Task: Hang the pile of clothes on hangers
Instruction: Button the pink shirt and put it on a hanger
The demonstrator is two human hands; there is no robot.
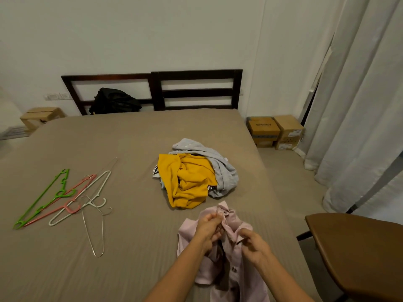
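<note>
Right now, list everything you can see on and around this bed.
green hanger: 1, green, left on bed
pink hanger: 1, pink, beside green
white hanger: 1, white, crossing pink
wire hanger: at least 1, silver, nearest
yellow garment: 1, yellow, heaped mid-bed
grey garment: 1, grey, behind it
backpack: 1, black, against headboard
cardboard boxes: 2, brown, floor right
curtains: white, far right
pink shirt: 1, pale pink, held
left hand: 1, gripping shirt
right hand: 1, pinching shirt
</note>
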